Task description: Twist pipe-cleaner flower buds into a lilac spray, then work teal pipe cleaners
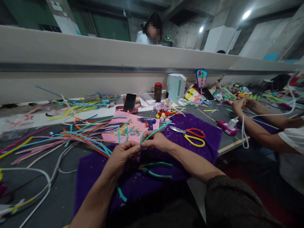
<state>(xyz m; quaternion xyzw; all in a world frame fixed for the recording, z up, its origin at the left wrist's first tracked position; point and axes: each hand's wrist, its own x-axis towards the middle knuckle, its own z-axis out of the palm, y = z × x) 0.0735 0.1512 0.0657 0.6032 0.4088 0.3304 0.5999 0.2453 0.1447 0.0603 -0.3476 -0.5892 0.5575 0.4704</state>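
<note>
My left hand [125,154] and my right hand [155,142] meet above a purple cloth [92,177]. Both pinch a green pipe cleaner [158,129], bent near my fingertips, with one long end pointing up to the right. Below my hands on the cloth lie pliers [158,171] with green handles. Scissors [190,134] with red and yellow handles rest to the right. Behind my hands, a blue glue gun [149,123] and short cut pieces lie on a pink sheet [111,122]. A cut green piece [121,193] is beside my left wrist.
Loose pipe cleaners [80,136] spread at the left near a white cable [51,177]. Behind stand a phone [129,102], a brown bottle [158,91] and a pale kettle [175,87]. A co-worker's hands [242,104] work at the right, near a pink power bank [227,127].
</note>
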